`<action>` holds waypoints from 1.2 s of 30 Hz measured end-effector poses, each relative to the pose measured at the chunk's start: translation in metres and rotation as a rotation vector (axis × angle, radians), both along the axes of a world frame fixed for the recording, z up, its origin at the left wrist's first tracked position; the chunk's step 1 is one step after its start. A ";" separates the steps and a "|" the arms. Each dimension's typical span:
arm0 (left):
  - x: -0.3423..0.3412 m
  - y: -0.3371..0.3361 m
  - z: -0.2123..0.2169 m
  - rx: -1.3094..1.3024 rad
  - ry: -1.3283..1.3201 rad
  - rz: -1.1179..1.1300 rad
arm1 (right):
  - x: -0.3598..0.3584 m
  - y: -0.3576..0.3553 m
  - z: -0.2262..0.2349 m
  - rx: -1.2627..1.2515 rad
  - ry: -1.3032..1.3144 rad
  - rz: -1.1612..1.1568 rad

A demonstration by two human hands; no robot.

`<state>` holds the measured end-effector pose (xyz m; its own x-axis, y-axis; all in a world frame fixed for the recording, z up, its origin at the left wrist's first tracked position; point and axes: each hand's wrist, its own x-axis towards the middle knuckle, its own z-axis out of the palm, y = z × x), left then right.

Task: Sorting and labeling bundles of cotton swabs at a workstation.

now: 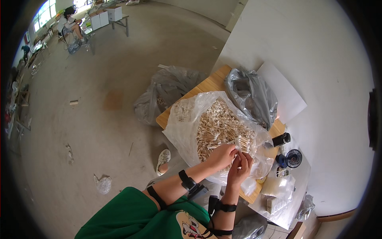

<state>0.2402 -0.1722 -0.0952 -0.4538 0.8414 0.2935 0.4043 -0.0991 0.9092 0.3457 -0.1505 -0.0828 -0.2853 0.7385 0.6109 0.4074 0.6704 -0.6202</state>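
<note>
A big clear plastic bag lies spread open on the wooden table, heaped with loose cotton swabs with wooden sticks. Over the near right part of that heap, my left hand and my right hand meet, fingers closed. Between their fingertips is the edge of what looks like a small clear bag, with a row of cotton swabs by it. Whether those swabs lie inside it is hard to make out. Both wrists wear black straps.
Behind the heap stands a grey plastic bag on the wooden table. To the right are a black cylinder, a small fan and a stack of clear bags. Another grey bag sits on the floor. A person sits far off.
</note>
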 end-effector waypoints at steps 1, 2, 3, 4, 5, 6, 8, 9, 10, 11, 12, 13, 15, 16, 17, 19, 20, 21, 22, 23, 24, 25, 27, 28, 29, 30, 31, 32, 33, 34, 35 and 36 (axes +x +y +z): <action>0.002 -0.001 -0.002 0.003 -0.002 0.000 | 0.000 -0.001 -0.001 0.003 -0.002 0.000; 0.004 -0.003 -0.003 0.017 0.016 0.019 | 0.000 -0.001 -0.002 -0.064 0.004 -0.009; 0.005 -0.003 -0.004 0.031 0.035 0.038 | 0.000 -0.001 -0.004 -0.131 0.012 -0.018; 0.004 -0.003 -0.005 0.032 0.035 0.039 | 0.000 -0.001 -0.005 -0.129 0.012 -0.018; 0.002 -0.004 -0.007 0.043 0.038 0.015 | 0.000 -0.001 -0.006 -0.109 -0.037 -0.022; 0.001 -0.005 -0.006 0.054 0.040 -0.017 | 0.002 0.000 -0.006 -0.089 -0.086 -0.033; -0.001 -0.005 -0.006 0.063 0.078 -0.050 | 0.005 0.004 -0.007 -0.049 -0.120 -0.031; -0.003 -0.004 -0.006 0.072 0.119 -0.080 | 0.006 0.006 -0.008 -0.010 -0.153 -0.026; -0.004 -0.003 -0.007 0.072 0.119 -0.093 | 0.007 0.008 -0.009 -0.012 -0.152 -0.038; -0.006 -0.002 -0.007 0.130 0.168 -0.074 | 0.008 0.009 -0.010 -0.071 -0.137 -0.005; -0.007 -0.002 -0.008 0.188 0.215 -0.057 | 0.008 0.012 -0.010 -0.130 -0.121 0.027; -0.009 -0.002 -0.009 0.189 0.212 -0.075 | 0.005 0.012 -0.012 -0.162 -0.107 0.022; -0.016 -0.002 -0.008 0.229 0.315 -0.048 | 0.004 0.018 -0.018 -0.199 -0.086 0.029; -0.019 -0.003 -0.007 0.215 0.306 -0.057 | 0.002 0.019 -0.017 -0.164 -0.098 0.045; -0.021 -0.003 -0.005 0.199 0.297 -0.067 | -0.001 0.020 -0.014 -0.130 -0.110 0.061; -0.023 -0.003 -0.001 0.194 0.265 -0.105 | -0.005 0.021 -0.010 -0.072 -0.134 0.063; -0.023 -0.003 0.002 0.175 0.242 -0.102 | -0.004 0.022 -0.008 0.016 -0.163 0.052; -0.024 -0.003 0.003 0.156 0.223 -0.092 | -0.005 0.025 -0.007 0.104 -0.192 0.047; -0.023 0.000 -0.001 0.186 0.214 -0.079 | -0.003 0.028 -0.005 0.097 -0.191 0.029; -0.022 0.000 -0.002 0.183 0.214 -0.097 | -0.002 0.030 -0.003 0.136 -0.201 -0.032; -0.022 -0.001 -0.001 0.157 0.182 -0.080 | 0.000 0.032 -0.002 0.177 -0.211 -0.090; -0.022 -0.001 0.000 0.132 0.150 -0.063 | 0.001 0.033 -0.003 0.173 -0.209 -0.104; -0.019 0.000 0.003 0.098 0.165 -0.095 | -0.001 0.032 -0.006 -0.014 -0.098 -0.106; -0.017 0.001 0.004 0.121 0.198 -0.086 | -0.004 0.029 -0.007 -0.057 -0.101 -0.084; -0.014 0.002 0.005 0.146 0.231 -0.078 | -0.006 0.026 -0.006 -0.175 -0.081 -0.023; -0.015 0.001 0.006 0.145 0.233 -0.084 | -0.004 0.026 -0.006 -0.130 -0.134 -0.009; -0.018 -0.001 0.006 0.079 0.309 -0.111 | -0.002 0.026 -0.007 -0.085 -0.187 0.005; -0.020 -0.001 0.006 0.013 0.385 -0.138 | 0.000 0.027 -0.008 -0.085 -0.184 0.000; -0.021 -0.002 0.007 0.013 0.387 -0.140 | 0.002 0.028 -0.008 -0.069 -0.165 -0.005; -0.021 -0.001 0.007 0.051 0.423 -0.161 | 0.003 0.029 -0.009 -0.053 -0.146 -0.010; -0.021 -0.001 0.008 0.090 0.459 -0.181 | 0.003 0.028 -0.010 -0.053 -0.144 -0.011; -0.022 0.000 0.010 0.093 0.462 -0.185 | 0.002 0.028 -0.010 -0.163 -0.055 -0.075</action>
